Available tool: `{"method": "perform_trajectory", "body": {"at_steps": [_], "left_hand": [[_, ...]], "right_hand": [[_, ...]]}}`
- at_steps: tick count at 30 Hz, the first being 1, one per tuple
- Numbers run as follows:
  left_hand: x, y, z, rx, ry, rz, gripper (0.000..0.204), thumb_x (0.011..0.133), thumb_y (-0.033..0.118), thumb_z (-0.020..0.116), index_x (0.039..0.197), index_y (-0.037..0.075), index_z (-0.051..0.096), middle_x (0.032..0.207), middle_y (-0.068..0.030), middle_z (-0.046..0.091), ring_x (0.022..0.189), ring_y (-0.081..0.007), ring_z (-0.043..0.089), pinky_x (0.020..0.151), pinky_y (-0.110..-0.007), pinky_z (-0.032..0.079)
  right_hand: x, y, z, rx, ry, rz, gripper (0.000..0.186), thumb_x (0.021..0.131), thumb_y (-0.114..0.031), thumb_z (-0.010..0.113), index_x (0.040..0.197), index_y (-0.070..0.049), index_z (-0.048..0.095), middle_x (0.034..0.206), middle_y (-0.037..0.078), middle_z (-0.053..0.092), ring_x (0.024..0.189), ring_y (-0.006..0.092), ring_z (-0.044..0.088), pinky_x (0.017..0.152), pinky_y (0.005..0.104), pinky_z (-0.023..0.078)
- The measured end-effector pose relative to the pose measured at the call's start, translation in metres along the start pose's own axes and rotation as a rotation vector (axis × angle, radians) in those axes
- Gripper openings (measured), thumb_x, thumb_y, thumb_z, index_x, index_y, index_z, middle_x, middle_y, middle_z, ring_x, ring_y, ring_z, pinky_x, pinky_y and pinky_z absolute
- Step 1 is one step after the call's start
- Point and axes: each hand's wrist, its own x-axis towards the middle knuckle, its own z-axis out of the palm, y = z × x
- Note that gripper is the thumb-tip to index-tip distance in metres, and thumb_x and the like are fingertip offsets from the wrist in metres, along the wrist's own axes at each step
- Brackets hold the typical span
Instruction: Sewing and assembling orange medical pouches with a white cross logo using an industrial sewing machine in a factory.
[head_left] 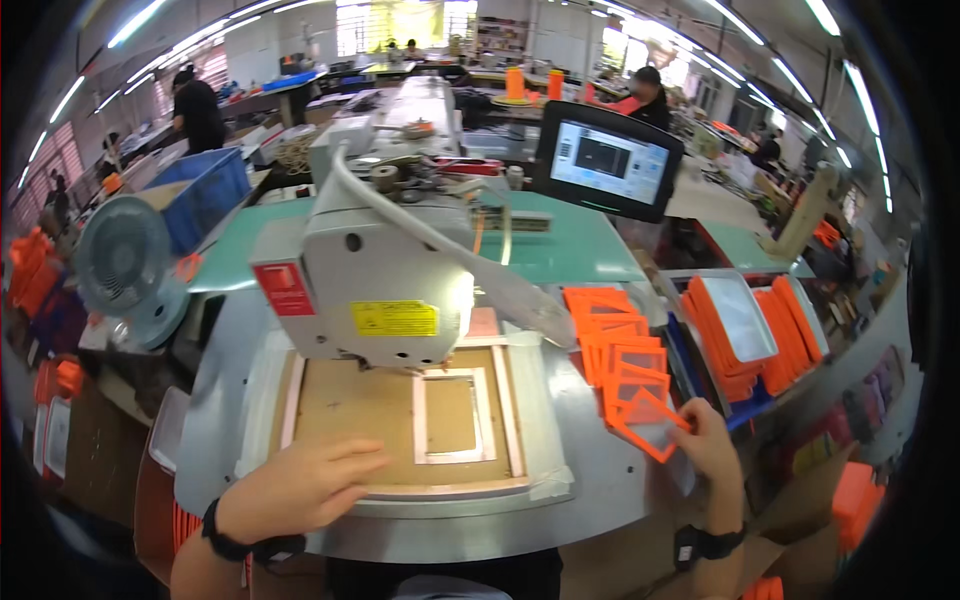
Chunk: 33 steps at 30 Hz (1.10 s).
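Here, we look across a curved metal surface (225, 420) beneath a bulky white sewing machine (390, 265). Below its head lies a tan board (350, 400) edged in pale strips; beyond, we see a lit monitor (608, 165). Overlapping orange frames (594, 350) run down the surface to the board's right. We find the left hand (305, 485) at the board's near left edge, fingers loosely extended and slightly parted; whether it touches, we cannot tell. The right hand (708, 440) pinches the corner of the nearest frame (640, 443), tilted at the row's near end.
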Motion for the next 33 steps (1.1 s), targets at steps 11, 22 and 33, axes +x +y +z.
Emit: {"method": "perform_trajectory", "body": {"at_steps": [11, 22, 33], "left_hand": [[0.036, -0.062, 0.035, 0.402, -0.178, 0.036, 0.069, 0.091, 0.038, 0.062, 0.147, 0.005, 0.038, 0.153, -0.0172, 0.037, 0.142, -0.0361, 0.034, 0.111, -0.058, 0.031], [0.026, -0.057, -0.008, 0.57, -0.144, -0.28, 0.057, 0.082, 0.028, 0.071, 0.13, 0.003, 0.053, 0.139, -0.0134, 0.05, 0.134, -0.033, 0.043, 0.11, -0.051, 0.035], [0.059, -0.052, 0.037, 0.265, -0.026, 0.002, 0.062, 0.084, 0.023, 0.071, 0.137, -0.001, 0.048, 0.145, -0.0188, 0.043, 0.135, -0.0339, 0.041, 0.111, -0.048, 0.034]], "right_hand": [[0.088, -0.177, 0.059, 0.28, -0.685, -0.374, 0.014, 0.087, -0.005, 0.068, 0.099, -0.004, 0.06, 0.079, 0.005, 0.064, 0.069, 0.0114, 0.061, 0.062, 0.0258, 0.05], [0.107, -0.205, 0.177, -0.077, -0.404, -0.73, 0.023, 0.077, -0.014, 0.074, 0.092, 0.003, 0.069, 0.082, 0.024, 0.067, 0.08, 0.0397, 0.067, 0.073, 0.0442, 0.053], [0.081, -0.205, 0.154, -0.193, -0.486, -0.766, 0.059, 0.075, -0.024, 0.08, 0.123, 0.003, 0.06, 0.12, 0.013, 0.058, 0.111, 0.0317, 0.055, 0.095, 0.0409, 0.044]]}}
